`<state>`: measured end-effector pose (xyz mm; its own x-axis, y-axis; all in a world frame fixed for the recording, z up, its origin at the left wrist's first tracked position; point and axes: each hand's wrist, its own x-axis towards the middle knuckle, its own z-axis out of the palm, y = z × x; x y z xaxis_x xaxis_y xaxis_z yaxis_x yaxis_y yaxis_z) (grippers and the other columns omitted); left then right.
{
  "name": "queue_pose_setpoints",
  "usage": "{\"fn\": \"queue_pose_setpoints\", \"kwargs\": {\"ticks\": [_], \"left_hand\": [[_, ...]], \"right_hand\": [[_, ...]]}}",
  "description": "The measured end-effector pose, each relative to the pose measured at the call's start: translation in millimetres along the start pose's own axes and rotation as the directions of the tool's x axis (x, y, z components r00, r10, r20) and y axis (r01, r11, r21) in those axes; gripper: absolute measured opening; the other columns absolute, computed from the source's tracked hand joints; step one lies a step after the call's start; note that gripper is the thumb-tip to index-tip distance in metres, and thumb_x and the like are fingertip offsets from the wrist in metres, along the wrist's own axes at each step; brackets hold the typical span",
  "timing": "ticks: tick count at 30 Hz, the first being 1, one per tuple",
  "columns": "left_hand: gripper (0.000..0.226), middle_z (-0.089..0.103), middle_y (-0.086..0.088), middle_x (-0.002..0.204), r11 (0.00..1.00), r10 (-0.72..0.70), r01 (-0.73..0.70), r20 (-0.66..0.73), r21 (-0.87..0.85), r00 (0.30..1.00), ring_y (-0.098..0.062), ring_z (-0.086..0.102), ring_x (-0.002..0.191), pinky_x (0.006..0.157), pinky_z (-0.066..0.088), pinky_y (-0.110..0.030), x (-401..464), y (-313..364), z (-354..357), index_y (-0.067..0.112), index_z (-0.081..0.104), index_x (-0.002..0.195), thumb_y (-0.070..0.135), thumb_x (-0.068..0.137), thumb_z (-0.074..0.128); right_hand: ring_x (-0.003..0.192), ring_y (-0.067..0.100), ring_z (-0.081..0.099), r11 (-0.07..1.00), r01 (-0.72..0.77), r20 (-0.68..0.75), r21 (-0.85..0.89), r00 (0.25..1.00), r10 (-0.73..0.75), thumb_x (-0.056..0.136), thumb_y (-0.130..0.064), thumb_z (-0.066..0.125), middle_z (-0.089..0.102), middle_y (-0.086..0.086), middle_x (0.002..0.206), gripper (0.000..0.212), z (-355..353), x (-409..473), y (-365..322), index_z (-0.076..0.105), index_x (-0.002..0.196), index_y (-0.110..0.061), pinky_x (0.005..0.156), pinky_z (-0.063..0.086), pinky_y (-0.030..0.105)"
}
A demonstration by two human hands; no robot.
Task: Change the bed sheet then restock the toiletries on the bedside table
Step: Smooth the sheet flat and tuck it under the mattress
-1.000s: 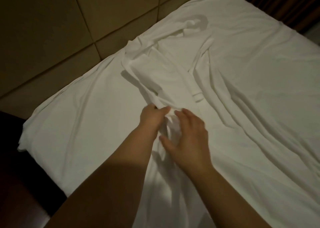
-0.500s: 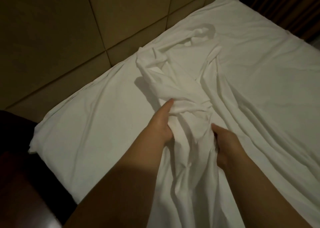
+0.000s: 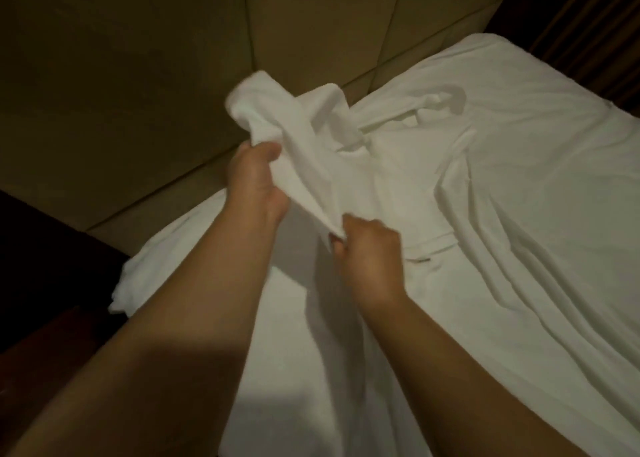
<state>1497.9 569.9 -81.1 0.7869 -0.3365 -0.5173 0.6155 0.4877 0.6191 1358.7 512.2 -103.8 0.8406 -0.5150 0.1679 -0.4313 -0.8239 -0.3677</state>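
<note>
Two bare hands on one white sheet (image 3: 519, 196), left hand (image 3: 258, 182) gripping a raised bunch, right hand (image 3: 369, 259) pinching a fold

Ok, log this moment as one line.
step: sheet change | left hand: grips sheet, bunch raised | right hand: pinches fold | toiletries: unseen

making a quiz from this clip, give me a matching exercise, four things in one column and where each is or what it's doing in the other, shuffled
Things:
1. left hand
2. right hand
3. white bed sheet
4. padded headboard

States or places:
A. tan panels behind the bed
B. grips the raised bunch of fabric
C. pinches a lower fold
D. rumpled across the mattress, one part lifted

Pairs: 1-B, 2-C, 3-D, 4-A
</note>
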Motion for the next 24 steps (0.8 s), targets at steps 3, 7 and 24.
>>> {"fn": "queue_pose_setpoints", "kwargs": {"ticks": [3,7,24], "left_hand": [[0.045,0.063,-0.02,0.117,0.993,-0.001,0.013,-0.104,0.115,0.995,-0.039,0.061,0.105,0.096,0.045,-0.054,1.7,47.3,-38.0,0.003,0.056,0.124,0.005,0.079,0.061],[0.02,0.059,-0.002,0.086,0.773,0.172,-0.016,-0.184,0.634,0.968,-0.019,0.056,0.074,0.073,0.047,-0.033,0.5,91.4,-68.5,0.017,0.056,0.111,0.013,0.091,0.059],[0.118,0.016,-0.01,0.154,0.352,0.407,0.201,-0.342,0.914,0.847,-0.037,0.029,0.136,0.108,0.029,-0.054,-1.7,22.0,-191.3,0.025,-0.002,0.15,0.059,0.067,0.074]], "right_hand": [[0.045,0.028,0.055,0.958,0.228,0.16,0.173,0.954,-0.255,0.079,-0.026,0.047,0.057,0.009,0.051,0.03,28.0,-12.2,-48.8,0.056,0.054,-0.012,0.045,0.037,0.025],[0.088,0.028,0.057,0.869,-0.003,0.572,0.494,0.754,-0.323,0.099,-0.037,0.043,0.06,0.01,0.089,0.036,54.9,-32.5,-94.4,0.055,0.08,-0.009,0.073,0.037,0.032],[0.137,0.009,0.029,0.794,-0.397,0.696,0.461,0.717,-0.046,0.096,-0.029,0.052,0.027,-0.007,0.153,0.058,81.7,-44.1,-102.1,0.027,0.147,-0.022,0.103,0.019,0.011]]}}
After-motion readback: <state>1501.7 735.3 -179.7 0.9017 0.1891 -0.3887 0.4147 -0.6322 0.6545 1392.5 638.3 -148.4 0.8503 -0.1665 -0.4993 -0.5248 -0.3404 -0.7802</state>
